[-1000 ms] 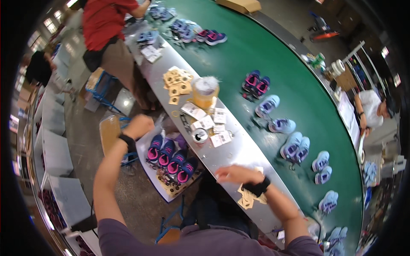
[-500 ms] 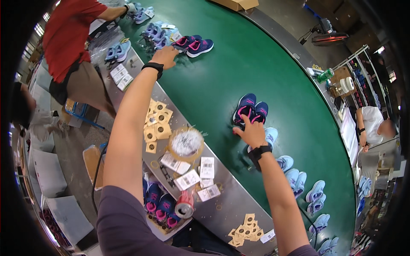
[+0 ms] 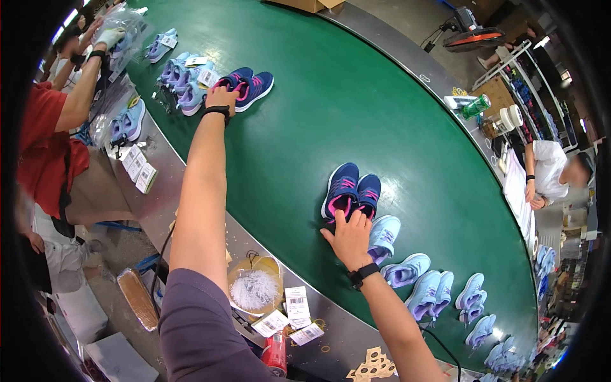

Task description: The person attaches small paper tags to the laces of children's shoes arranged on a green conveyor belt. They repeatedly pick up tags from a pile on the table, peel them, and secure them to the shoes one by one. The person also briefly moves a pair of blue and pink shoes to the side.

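Left hand is at the heel end of one navy-and-pink pair, fingertips by the shoe openings; whether they grip cannot be determined. Right hand shows the thumb spread from the fingers, whose tips meet the heels of a second navy-and-pink pair; closure on these cannot be confirmed. Tagged light-blue shoes lie just left of the left fingers. One light-blue shoe sits just right of the right fingers. Green belt surface extends between both sets of fingers.

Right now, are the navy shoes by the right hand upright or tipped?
Upright: the shoes show laces and pink openings facing up.
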